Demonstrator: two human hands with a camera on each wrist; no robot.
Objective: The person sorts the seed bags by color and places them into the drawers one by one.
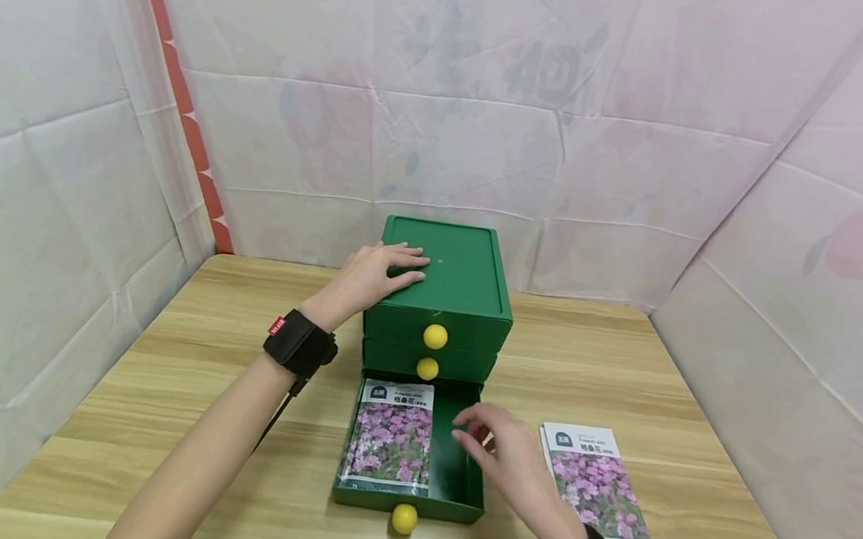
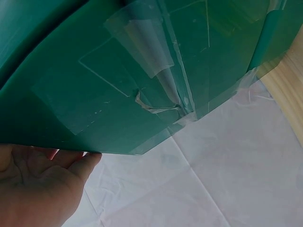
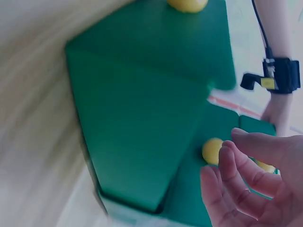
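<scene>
A green three-drawer box (image 1: 468,280) with yellow ball knobs stands on the wooden table. Its bottom drawer (image 1: 458,472) is pulled out, and a flower seed packet (image 1: 392,446) lies flat in its left half. My left hand (image 1: 386,273) rests flat on the box's top, fingers straight; the left wrist view shows the palm (image 2: 38,184) against the green side (image 2: 123,71). My right hand (image 1: 498,445) hovers over the drawer's right half with loosely bent fingers (image 3: 246,175), holding nothing. Another seed packet (image 1: 596,490) lies on the table to the right.
White sheeting walls close in the wooden table (image 1: 168,385) on three sides, with a red-striped strip (image 1: 186,119) at the back left corner. Black wrist straps (image 1: 298,344) sit on both arms.
</scene>
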